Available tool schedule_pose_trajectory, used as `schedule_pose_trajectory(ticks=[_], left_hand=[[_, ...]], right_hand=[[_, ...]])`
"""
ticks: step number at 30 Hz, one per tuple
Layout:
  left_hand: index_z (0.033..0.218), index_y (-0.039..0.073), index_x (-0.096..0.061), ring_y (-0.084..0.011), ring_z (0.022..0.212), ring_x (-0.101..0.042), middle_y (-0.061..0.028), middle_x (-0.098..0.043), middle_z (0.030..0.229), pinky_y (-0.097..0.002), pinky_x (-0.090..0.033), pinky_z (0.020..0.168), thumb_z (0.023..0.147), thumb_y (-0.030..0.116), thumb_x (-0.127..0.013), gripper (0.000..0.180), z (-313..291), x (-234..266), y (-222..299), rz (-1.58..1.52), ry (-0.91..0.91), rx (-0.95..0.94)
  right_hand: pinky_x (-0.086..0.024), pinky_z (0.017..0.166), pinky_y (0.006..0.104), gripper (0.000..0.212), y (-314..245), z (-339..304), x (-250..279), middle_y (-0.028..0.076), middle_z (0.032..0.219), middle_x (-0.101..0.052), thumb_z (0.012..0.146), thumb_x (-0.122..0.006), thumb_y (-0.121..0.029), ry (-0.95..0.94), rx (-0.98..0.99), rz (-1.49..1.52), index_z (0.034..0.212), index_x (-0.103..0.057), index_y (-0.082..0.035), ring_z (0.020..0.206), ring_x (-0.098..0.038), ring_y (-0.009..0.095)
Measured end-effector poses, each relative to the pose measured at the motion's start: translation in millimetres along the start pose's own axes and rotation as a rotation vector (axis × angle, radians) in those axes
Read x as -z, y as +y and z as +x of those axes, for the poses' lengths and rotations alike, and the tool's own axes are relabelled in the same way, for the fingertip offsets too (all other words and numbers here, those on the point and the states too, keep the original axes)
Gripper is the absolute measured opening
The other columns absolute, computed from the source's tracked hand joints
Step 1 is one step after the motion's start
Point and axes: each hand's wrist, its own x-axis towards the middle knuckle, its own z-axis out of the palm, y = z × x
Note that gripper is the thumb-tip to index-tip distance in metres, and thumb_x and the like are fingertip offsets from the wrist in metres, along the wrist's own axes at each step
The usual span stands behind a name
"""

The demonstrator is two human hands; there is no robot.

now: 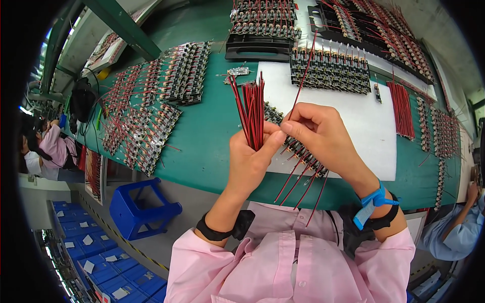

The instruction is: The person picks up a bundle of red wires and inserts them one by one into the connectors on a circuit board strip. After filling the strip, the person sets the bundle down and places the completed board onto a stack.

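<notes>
My left hand (248,162) is closed around a bundle of red-and-black wires (255,113) that stands up out of the fist. Thumb and fingers of my right hand (323,132) pinch one red-and-black wire (306,70), which reaches up and away from me. The fingertips of both hands almost meet. Partly hidden beneath them, a row of small circuit boards (274,113) lies slantwise on a white foam sheet (371,136), with several wires trailing toward me. Beyond my right hand, more circuit boards (331,70) stand packed in rows on the foam.
Wired boards (146,134) cover the left of the green table (202,144). Loose boards (238,71) lie behind the bundle. A wire pile (401,110) and further boards (444,134) are at right. Black trays (257,48) stand at the back. A blue stool (144,207) is below left.
</notes>
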Motion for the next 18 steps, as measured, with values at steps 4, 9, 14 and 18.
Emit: schedule_pose_trajectory(ticks=[4,9,14,18], left_hand=[[0.072,0.002,-0.053,0.0001,0.041,-0.031,0.005,-0.043,0.052,-0.0163,-0.022,0.035,0.075,0.013,-0.056,0.012,-0.1,5.7,-2.0,-0.018,-0.04,0.033],[0.074,0.0,-0.051,-0.0018,0.038,-0.031,0.0035,-0.041,0.051,-0.0172,-0.022,0.033,0.075,0.01,-0.055,0.011,0.0,10.0,-5.4,-0.019,-0.063,0.026],[0.072,0.0,-0.05,-0.0023,0.036,-0.03,0.0036,-0.04,0.05,-0.0175,-0.021,0.033,0.075,0.009,-0.054,0.01,-2.4,10.3,-3.6,0.073,-0.071,0.011],[0.07,0.001,-0.05,-0.0016,0.038,-0.031,0.0042,-0.04,0.05,-0.0171,-0.021,0.033,0.076,0.01,-0.054,0.011,-4.9,7.2,1.9,0.134,-0.081,-0.001]], right_hand=[[-0.036,0.052,0.0178,0.012,-0.2,-0.7,-1.5,0.001,0.064,-0.05,0.075,-0.052,-0.006,-0.014,-0.028,-0.036,0.069,-0.049,0.004,0.059,-0.041,0.004],[-0.035,0.049,0.0185,0.011,4.1,-4.2,-5.6,0.001,0.062,-0.049,0.074,-0.052,-0.004,-0.013,0.043,-0.034,0.068,-0.049,0.004,0.056,-0.04,0.004],[-0.034,0.047,0.0188,0.011,0.0,-6.3,-6.4,0.001,0.06,-0.049,0.073,-0.052,-0.004,-0.015,0.054,-0.098,0.068,-0.049,0.005,0.054,-0.04,0.004],[-0.033,0.046,0.0185,0.009,0.8,-8.4,-7.1,0.001,0.059,-0.048,0.072,-0.052,-0.004,-0.018,-0.002,-0.091,0.069,-0.049,0.004,0.052,-0.04,0.004]])
